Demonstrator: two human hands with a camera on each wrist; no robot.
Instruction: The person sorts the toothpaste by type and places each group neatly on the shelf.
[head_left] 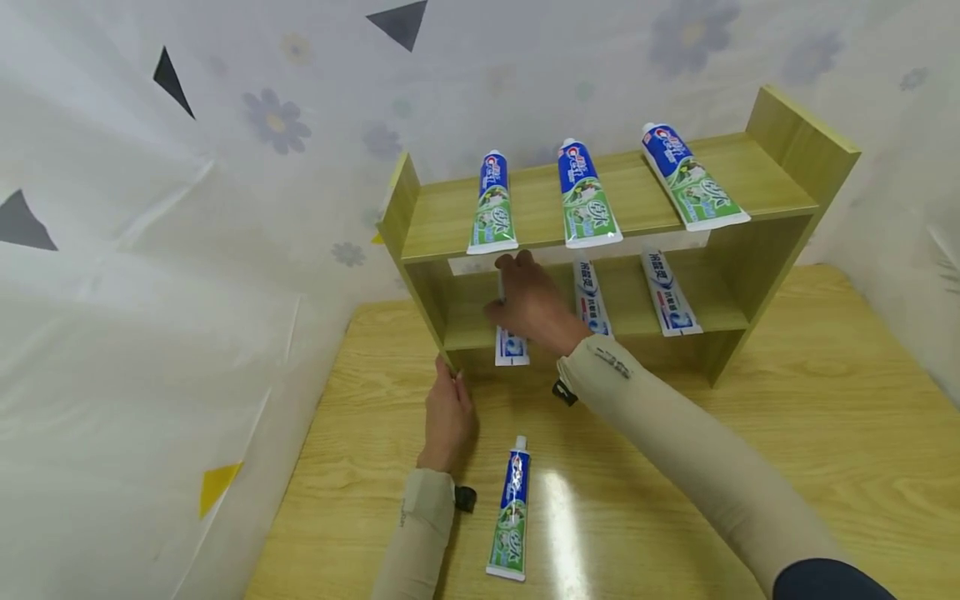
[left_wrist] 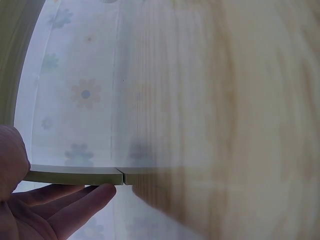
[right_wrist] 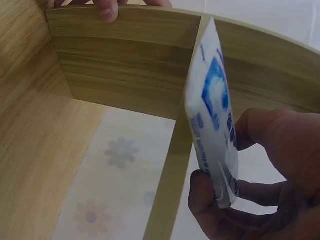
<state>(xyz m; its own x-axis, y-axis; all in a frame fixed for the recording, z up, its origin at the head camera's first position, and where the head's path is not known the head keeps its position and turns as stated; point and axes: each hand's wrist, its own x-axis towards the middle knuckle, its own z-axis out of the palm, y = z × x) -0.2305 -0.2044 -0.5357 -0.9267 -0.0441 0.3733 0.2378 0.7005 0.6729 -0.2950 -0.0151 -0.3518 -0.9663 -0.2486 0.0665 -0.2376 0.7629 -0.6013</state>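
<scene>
My right hand (head_left: 531, 300) holds a white-and-blue toothpaste tube (head_left: 512, 348) at the left of the lower shelf, its flat end towards me. In the right wrist view, thumb and fingers lie on either side of that tube (right_wrist: 212, 115). My left hand (head_left: 448, 417) grips the bottom of the left side panel of the wooden rack (head_left: 423, 304). The left wrist view shows the panel edge (left_wrist: 75, 178) between thumb and fingers. Two similar white tubes, a middle one (head_left: 592, 300) and a right one (head_left: 671, 296), lie on the lower shelf.
Three blue-and-green toothpaste tubes lie on the top shelf: left (head_left: 493, 204), middle (head_left: 587, 196), right (head_left: 693, 179). Another blue-and-green tube (head_left: 512, 512) lies on the wooden table (head_left: 637, 517) in front of the rack. Behind hangs a flower-patterned sheet (head_left: 315, 192).
</scene>
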